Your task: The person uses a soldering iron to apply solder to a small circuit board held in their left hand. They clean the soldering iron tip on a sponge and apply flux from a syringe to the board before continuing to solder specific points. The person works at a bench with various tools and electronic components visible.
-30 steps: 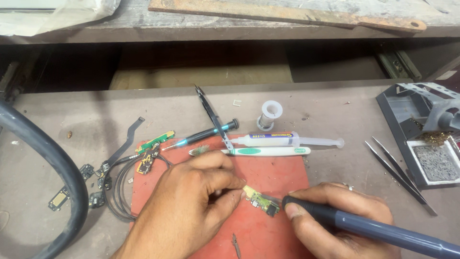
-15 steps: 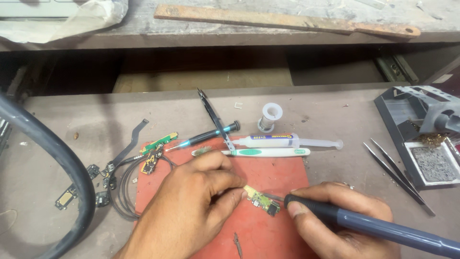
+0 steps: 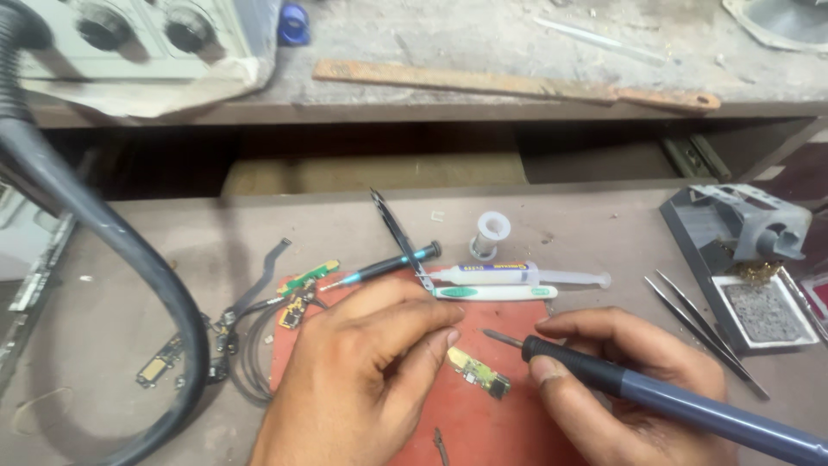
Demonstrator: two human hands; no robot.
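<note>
A small green and gold circuit board [image 3: 479,374] lies on a red mat [image 3: 517,423]. My left hand [image 3: 362,380] rests on the mat, its thumb and forefinger pinching the board's left end. My right hand [image 3: 630,388] grips a soldering iron [image 3: 655,393] with a dark blue handle. Its metal tip hangs a little above and to the right of the board, not touching it.
Behind the mat lie a flux syringe [image 3: 517,274], a white tube [image 3: 496,293], a solder spool [image 3: 492,233], black tweezers [image 3: 398,237] and a screwdriver [image 3: 384,267]. Small boards [image 3: 306,278] and a thick black hose [image 3: 129,259] are left. An iron stand [image 3: 742,250] and tweezers [image 3: 699,324] are right.
The soldering iron's tip has lifted off the board and moved up and to the right. My head has tilted up, so more of the shelf behind shows.
</note>
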